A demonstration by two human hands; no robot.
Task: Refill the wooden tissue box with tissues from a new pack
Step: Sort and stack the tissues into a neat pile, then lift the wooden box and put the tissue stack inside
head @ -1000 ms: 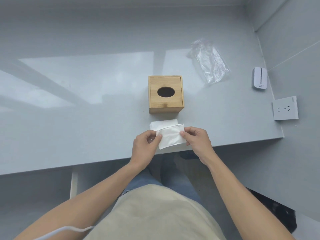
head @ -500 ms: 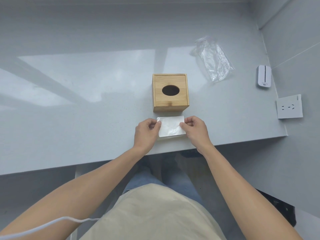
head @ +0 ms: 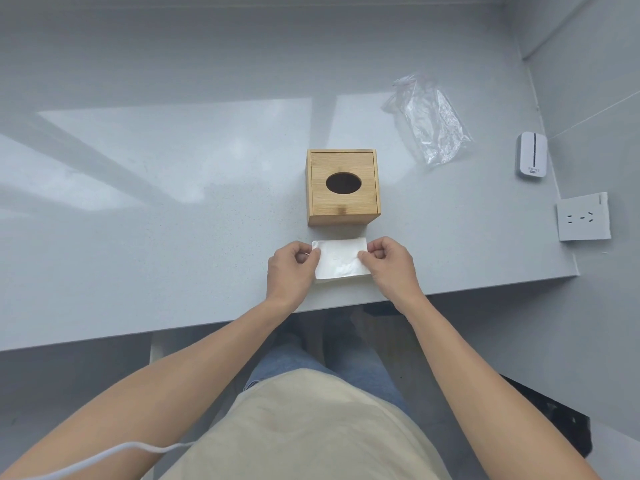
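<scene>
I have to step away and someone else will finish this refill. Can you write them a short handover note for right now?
Left hand pinches the left end of the tissue stack; right hand pinches the right end.
The stack lies on the grey counter, just in front of the wooden tissue box.
Done: tissues are out of their clear wrapper, which lies behind and right of the box.
Left: the box lid is on and no tissue shows through its oval hole; open it, load the stack, close it.

We are finding no readable text: the small print on the white device (head: pixel 531 154) at the bench's right edge is blurring out.
</scene>
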